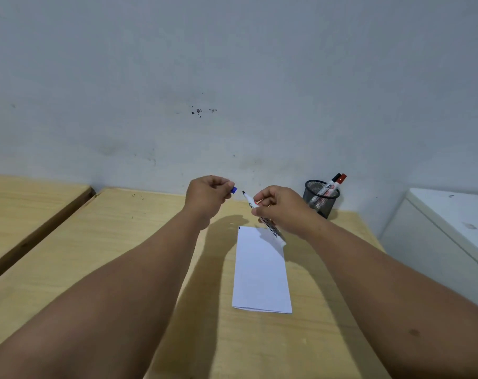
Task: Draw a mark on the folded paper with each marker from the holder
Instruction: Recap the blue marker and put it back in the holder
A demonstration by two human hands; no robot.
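Observation:
A folded white paper lies flat on the wooden table, with a tiny dark mark at its far left corner. Above its far end my right hand grips a white marker, uncapped, its dark tip pointing left and up. My left hand pinches the blue cap a short gap from that tip. At the back right stands a black mesh holder with two markers in it, one black-capped and one red-capped.
A grey wall rises right behind the table. A second wooden table sits to the left across a narrow gap. A white cabinet stands at the right, beyond the table's edge.

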